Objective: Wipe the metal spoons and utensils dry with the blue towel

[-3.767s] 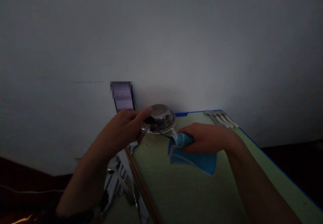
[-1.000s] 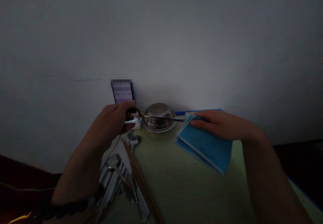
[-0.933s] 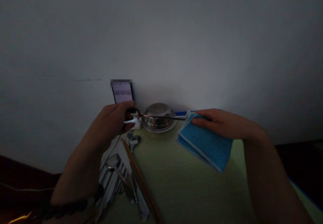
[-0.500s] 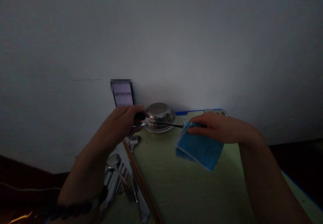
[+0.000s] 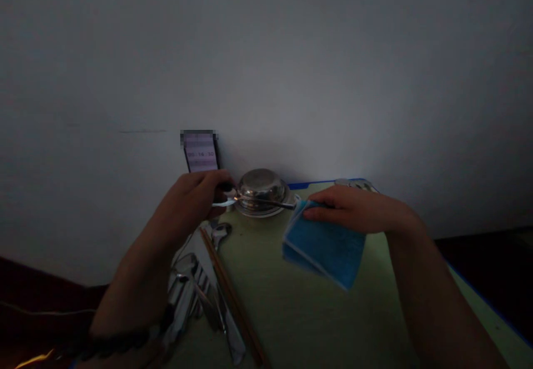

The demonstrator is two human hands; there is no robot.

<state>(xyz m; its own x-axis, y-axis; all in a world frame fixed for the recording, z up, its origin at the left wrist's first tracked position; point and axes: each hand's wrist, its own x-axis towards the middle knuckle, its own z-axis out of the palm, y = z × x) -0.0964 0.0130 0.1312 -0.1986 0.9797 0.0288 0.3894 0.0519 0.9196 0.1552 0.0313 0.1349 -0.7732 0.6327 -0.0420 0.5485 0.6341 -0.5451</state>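
My left hand [image 5: 200, 192] is closed on the head end of a metal spoon [image 5: 270, 201], whose bright bowl edge shows below the fingers. The spoon's thin handle runs level to the right, above the table. My right hand [image 5: 347, 207] pinches a folded blue cloth [image 5: 327, 247] around the handle's other end, which is hidden in the cloth. The cloth's free part hangs below my fingers. Behind the spoon, an upturned shiny metal bowl [image 5: 261, 183] rests on a stack of plates or bowls against the wall.
A phone [image 5: 202, 152] with a timer on its screen leans on the wall. Brown chopsticks [image 5: 233, 297] lie at the left of the pale green table [image 5: 308, 324]. Several metal spoons and other cutlery [image 5: 195, 291] are beside them. More metal pieces [image 5: 353, 183] sit at the back right.
Both hands have shifted slightly left in view with the spoon and cloth, as has the whole scene a little. The cloth's lower edge hangs slightly lower. Both grips stay the same.
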